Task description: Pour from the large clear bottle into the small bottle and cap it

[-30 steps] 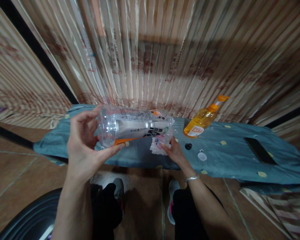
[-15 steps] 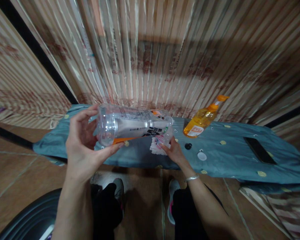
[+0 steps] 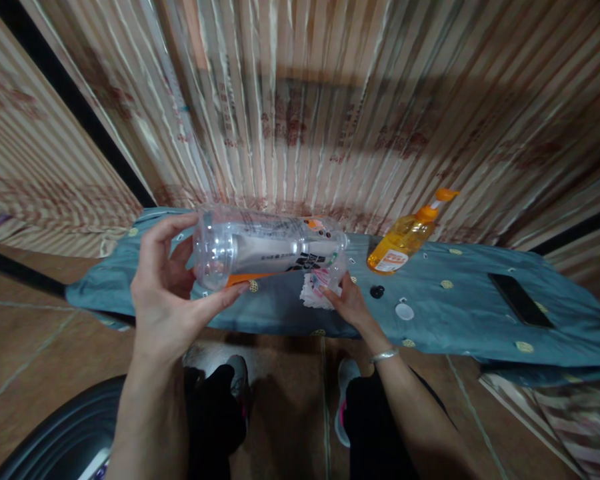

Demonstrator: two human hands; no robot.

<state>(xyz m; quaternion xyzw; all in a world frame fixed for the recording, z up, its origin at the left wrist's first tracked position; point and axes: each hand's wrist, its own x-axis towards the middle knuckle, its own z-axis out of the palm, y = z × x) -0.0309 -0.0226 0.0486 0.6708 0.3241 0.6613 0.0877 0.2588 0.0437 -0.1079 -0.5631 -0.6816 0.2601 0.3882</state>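
A large clear plastic bottle [image 3: 270, 248] with a silver, black and orange label lies sideways in the air above the bed-like surface. My left hand [image 3: 173, 280] is closed around its base end at the left, thumb along the underside. At the neck end on the right, my right hand [image 3: 347, 301] pinches a crumpled clear wrapper [image 3: 316, 288] with pink print and a frilly edge. The wrapper sits just below the bottle's shoulder. Whether the right fingers also touch the bottle cannot be made out.
An orange pump bottle [image 3: 395, 245] stands right of the hands. Near it lie a small black cap [image 3: 377, 292] and a white disc [image 3: 405, 311]. Further right is a dark phone [image 3: 520, 301], all on the teal cloth [image 3: 460, 320]. A black bin [image 3: 45, 440] stands at lower left.
Hardly anything differs. The clear bottle seems turned very slightly in my left hand; my right hand keeps its place with the wrapper.
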